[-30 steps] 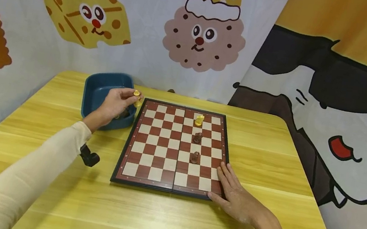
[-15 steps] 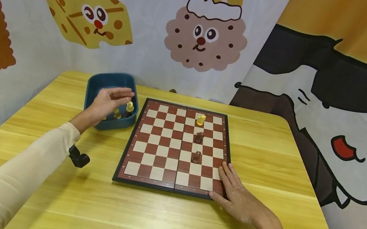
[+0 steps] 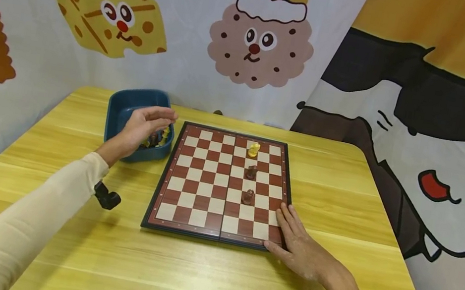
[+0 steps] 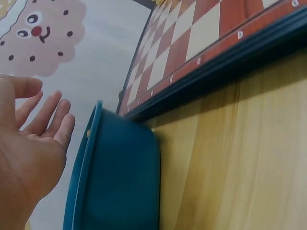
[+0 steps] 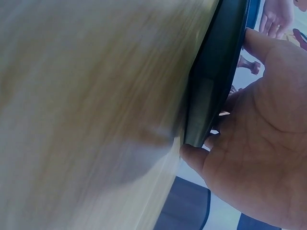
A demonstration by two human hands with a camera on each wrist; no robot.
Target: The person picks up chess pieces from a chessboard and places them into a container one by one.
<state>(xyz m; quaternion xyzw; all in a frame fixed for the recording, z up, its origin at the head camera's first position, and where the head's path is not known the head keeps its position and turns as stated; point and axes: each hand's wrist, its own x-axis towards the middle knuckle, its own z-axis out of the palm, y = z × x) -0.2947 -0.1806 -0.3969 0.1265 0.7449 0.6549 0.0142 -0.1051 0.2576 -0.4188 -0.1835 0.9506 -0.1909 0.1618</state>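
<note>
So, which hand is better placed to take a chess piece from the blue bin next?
Probably the left hand: it is above the blue bin, where chess pieces are, and holds nothing. The right hand touches the chessboard at its near right corner, farther from the bin.

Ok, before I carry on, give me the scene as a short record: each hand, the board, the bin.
Left hand: over the bin, fingers extended, no piece visible in it
Right hand: touching the board's near right corner
Chessboard: unfolded flat on the wooden table
Pieces on board: yellow chess piece farthest, two dark brown chess pieces nearer, all right half
Blue bin: left of board, holding yellow and dark pieces
</note>
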